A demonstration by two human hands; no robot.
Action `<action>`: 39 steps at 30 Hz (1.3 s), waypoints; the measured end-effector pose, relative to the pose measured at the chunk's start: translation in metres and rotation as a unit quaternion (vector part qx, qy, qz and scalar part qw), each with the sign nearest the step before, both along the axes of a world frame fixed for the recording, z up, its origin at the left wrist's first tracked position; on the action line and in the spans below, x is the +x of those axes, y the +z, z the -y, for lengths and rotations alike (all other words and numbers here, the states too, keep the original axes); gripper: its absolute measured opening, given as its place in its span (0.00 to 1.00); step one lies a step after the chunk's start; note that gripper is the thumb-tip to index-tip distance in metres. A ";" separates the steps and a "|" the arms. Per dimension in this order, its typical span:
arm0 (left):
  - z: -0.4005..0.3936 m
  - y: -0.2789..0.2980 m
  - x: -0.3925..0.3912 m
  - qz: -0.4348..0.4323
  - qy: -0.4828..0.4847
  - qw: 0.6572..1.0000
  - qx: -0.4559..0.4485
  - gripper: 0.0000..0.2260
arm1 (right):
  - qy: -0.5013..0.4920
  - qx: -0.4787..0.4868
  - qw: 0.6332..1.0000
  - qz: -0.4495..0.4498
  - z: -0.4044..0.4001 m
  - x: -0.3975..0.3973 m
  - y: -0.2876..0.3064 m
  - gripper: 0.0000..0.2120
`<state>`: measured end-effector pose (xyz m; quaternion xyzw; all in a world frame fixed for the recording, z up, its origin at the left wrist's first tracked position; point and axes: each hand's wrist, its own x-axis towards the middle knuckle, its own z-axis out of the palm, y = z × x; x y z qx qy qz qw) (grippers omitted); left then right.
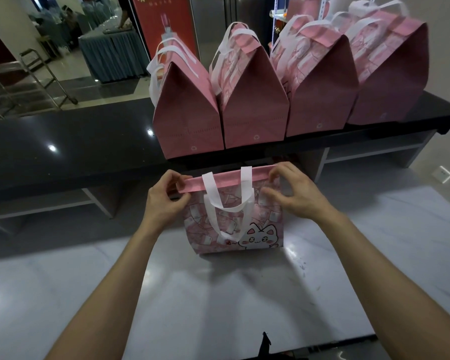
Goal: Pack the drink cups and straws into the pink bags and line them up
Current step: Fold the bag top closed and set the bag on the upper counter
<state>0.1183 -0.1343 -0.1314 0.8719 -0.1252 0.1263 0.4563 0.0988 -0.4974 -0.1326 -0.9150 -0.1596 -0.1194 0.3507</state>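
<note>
A pink bag (244,229) with a white cat print and white handles stands on the white marble counter (218,294) in front of me. Its top edge is folded over into a pink flap. My left hand (164,196) pinches the left end of that flap. My right hand (294,190) pinches the right end, fingers curled over the fold. Whatever is inside the bag is hidden; no cups or straws show. Behind it, several closed pink bags (255,100) stand side by side in a row on the raised black counter (76,141).
The black counter's left half reflects ceiling lights. Open shelves (374,152) sit beneath it. Beyond are a red poster (166,27), a metal trolley (37,76) and tables with blue skirts (115,53). A dark object (265,341) pokes up at the near edge.
</note>
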 end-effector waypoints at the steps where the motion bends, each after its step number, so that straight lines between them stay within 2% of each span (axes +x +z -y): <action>1: -0.002 0.001 0.000 0.003 -0.012 1.000 0.007 0.14 | -0.011 0.002 1.000 0.011 0.000 0.001 0.000 0.13; 3: -0.004 0.005 0.001 0.001 -0.023 1.000 0.022 0.15 | -0.042 0.013 0.999 0.013 -0.001 0.003 0.000 0.12; 6: -0.004 0.014 0.005 -0.017 -0.017 0.997 0.069 0.18 | -0.053 0.036 0.998 -0.026 -0.003 0.005 0.006 0.23; 7: -0.004 0.017 0.006 -0.025 -0.025 0.995 0.091 0.19 | -0.045 0.024 0.998 -0.026 -0.003 0.006 0.008 0.24; 10: -0.004 0.023 0.010 -0.020 -0.050 0.987 0.154 0.14 | -0.023 0.010 0.999 -0.027 0.000 0.009 0.016 0.17; 12: -0.004 0.025 0.013 -0.021 -0.050 0.984 0.167 0.12 | -0.022 0.016 0.999 -0.044 0.000 0.009 0.019 0.16; 15: -0.003 0.027 0.016 -0.017 -0.051 0.981 0.186 0.12 | -0.032 0.045 0.995 -0.080 -0.007 0.009 0.018 0.09; 18: -0.005 0.027 0.018 -0.025 -0.049 0.980 0.193 0.14 | -0.039 0.068 0.991 -0.110 -0.009 0.011 0.019 0.12; 20: -0.008 0.027 0.018 -0.023 -0.046 0.980 0.194 0.11 | -0.032 0.050 0.992 -0.112 -0.005 0.011 0.022 0.14; 23: -0.011 0.027 0.018 -0.006 -0.036 0.975 0.221 0.04 | -0.036 0.037 0.992 -0.116 0.002 0.012 0.021 0.06; 27: -0.012 0.039 0.014 -0.037 -0.035 0.959 0.280 0.08 | -0.053 0.055 0.991 -0.109 0.004 0.010 0.015 0.06; 30: 0.004 0.069 0.010 -0.042 -0.101 0.971 0.214 0.18 | -0.068 0.079 0.990 -0.090 -0.003 0.009 0.008 0.06; 32: 0.038 0.085 0.009 0.007 -0.129 0.959 0.250 0.26 | -0.057 0.112 0.988 -0.095 -0.008 0.008 0.007 0.09; 34: 0.080 0.090 0.008 0.023 -0.168 0.933 0.318 0.29 | -0.027 0.159 0.982 -0.102 -0.010 0.001 0.006 0.22; 35: 0.098 0.089 0.009 0.012 -0.184 0.925 0.333 0.28 | -0.023 0.194 0.976 -0.097 -0.009 -0.006 0.003 0.29; 37: 0.117 0.084 0.013 -0.004 -0.194 0.920 0.341 0.19 | -0.048 0.255 0.962 -0.089 0.000 -0.026 -0.013 0.34; 39: 0.119 0.079 0.016 -0.003 -0.181 0.922 0.343 0.10 | -0.095 0.229 0.962 -0.114 0.011 -0.050 -0.042 0.39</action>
